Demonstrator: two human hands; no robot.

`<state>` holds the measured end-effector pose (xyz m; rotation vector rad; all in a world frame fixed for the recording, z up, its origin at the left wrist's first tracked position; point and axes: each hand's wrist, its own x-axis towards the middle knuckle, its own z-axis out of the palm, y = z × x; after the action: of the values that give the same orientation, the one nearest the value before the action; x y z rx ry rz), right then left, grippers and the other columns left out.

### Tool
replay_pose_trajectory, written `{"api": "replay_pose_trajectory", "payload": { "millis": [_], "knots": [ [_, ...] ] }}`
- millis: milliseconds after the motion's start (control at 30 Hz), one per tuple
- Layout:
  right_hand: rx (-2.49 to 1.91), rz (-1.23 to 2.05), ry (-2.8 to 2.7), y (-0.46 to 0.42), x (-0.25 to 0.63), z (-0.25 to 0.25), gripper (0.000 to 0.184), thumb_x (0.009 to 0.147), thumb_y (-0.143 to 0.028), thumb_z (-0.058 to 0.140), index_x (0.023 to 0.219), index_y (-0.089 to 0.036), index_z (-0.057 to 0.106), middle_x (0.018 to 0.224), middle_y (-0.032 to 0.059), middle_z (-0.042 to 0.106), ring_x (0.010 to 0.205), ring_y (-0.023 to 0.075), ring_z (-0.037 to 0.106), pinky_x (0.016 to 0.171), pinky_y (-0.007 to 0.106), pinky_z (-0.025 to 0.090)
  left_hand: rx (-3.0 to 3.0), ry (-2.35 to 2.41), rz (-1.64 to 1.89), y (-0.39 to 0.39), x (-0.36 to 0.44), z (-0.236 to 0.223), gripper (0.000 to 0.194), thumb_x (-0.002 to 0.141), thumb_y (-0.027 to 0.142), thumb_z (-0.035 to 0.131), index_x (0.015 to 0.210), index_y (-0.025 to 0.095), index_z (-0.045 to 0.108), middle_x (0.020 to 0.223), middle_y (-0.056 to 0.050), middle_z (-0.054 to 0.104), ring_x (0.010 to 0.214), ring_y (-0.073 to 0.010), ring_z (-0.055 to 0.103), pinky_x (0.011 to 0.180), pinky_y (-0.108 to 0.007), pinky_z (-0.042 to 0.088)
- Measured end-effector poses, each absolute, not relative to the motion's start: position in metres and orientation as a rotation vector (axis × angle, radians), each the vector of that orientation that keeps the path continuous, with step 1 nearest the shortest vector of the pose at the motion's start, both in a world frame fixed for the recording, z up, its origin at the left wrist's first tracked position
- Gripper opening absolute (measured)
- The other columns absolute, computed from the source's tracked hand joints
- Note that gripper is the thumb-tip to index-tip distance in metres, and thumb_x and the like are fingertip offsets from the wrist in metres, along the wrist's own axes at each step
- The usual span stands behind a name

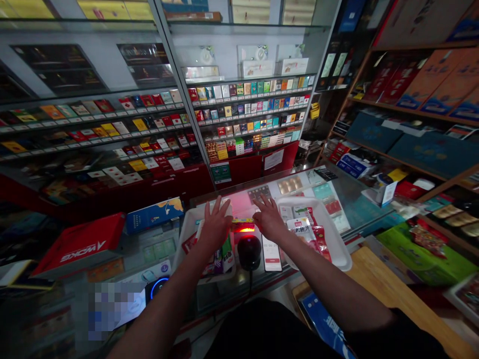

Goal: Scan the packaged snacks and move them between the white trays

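Note:
A small yellow-edged packet (242,220) is stretched between my two hands, lit red on its near side. My left hand (215,223) pinches its left end between thumb and finger, the other fingers raised. At the opposite end, my right hand (268,218) grips it the same way. Just below the packet stands a black barcode scanner (249,253) with its red light on. A phone (272,255) with a lit screen lies right of the scanner. The left white tray (186,219), with snack packets, is partly hidden by my left arm. More snack packets lie in the right white tray (343,253).
The glass counter (359,212) carries a red box (84,242) and a blue box (154,215) on the left. A calculator (325,173) lies at its far edge. Shelves of cigarette packs (239,107) stand behind; stacked boxes fill the right-hand shelves.

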<state>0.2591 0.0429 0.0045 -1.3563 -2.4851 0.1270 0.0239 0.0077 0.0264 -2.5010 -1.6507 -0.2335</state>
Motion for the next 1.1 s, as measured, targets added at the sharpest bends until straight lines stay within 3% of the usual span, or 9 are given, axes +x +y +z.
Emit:
{"api": "replay_pose_trajectory", "payload": {
  "millis": [367,567,767,1100],
  "knots": [
    [-1.386,0.153,-2.485,0.045,0.256,-0.014,0.016,0.092,-0.025,0.065,0.092,-0.021,0.080,0.157,0.0111,0.048,0.156,0.0361,0.018,0.123,0.062,0.013,-2.478,-1.674,-0.184,0.012,0.026,0.010,0.022,0.093,0.017,0.053,0.089,0.020,0.075,0.161,-0.010,0.043,0.158,-0.0401,0.015,0.124,-0.073,0.007],
    [-1.379,0.189,-2.486,0.047,0.258,-0.018,0.017,0.092,-0.025,0.064,0.097,-0.022,0.080,0.157,0.0116,0.048,0.156,0.0344,0.020,0.123,0.061,0.013,-2.520,-1.711,-0.182,0.011,0.024,0.012,0.024,0.092,0.017,0.054,0.099,0.023,0.076,0.163,-0.008,0.041,0.158,-0.0384,0.013,0.125,-0.071,0.007],
    [-1.412,0.173,-2.467,0.048,0.267,-0.006,0.015,0.092,-0.025,0.065,0.094,-0.020,0.080,0.158,0.0115,0.046,0.156,0.0363,0.019,0.123,0.061,0.012,-2.504,-1.752,-0.211,0.015,0.036,0.015,0.023,0.092,0.016,0.054,0.096,0.023,0.076,0.164,-0.007,0.038,0.159,-0.0376,0.010,0.125,-0.071,0.002],
    [-1.490,0.087,-2.373,0.044,0.322,0.024,0.014,0.091,-0.021,0.066,0.093,-0.020,0.080,0.155,0.0129,0.050,0.155,0.0373,0.022,0.123,0.063,0.015,-2.547,-1.565,-0.416,0.027,0.086,0.025,0.018,0.090,0.016,0.058,0.094,0.020,0.075,0.162,-0.012,0.041,0.158,-0.0387,0.017,0.124,-0.072,0.010]
  ]
}}
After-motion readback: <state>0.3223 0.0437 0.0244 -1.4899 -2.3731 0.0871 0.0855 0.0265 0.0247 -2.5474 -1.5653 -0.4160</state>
